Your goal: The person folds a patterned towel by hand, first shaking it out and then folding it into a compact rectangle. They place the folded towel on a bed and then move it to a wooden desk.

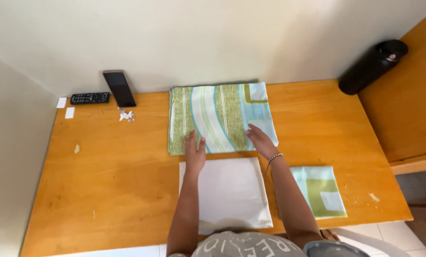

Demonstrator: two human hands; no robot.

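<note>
Both hands (194, 153) (260, 140) press one striped cloth (220, 116), seemingly several layers

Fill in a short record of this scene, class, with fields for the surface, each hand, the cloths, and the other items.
surface: wooden table set against a pale wall
left hand: left hand flat, on the near edge of the striped folded cloth
right hand: right hand flat on the same cloth, beaded bracelet at the wrist
nearer cloths: white folded cloth under the forearms; small green and blue folded cloth to its right
far left: remote control, phone leaning on the wall
far right: black cylinder
</note>
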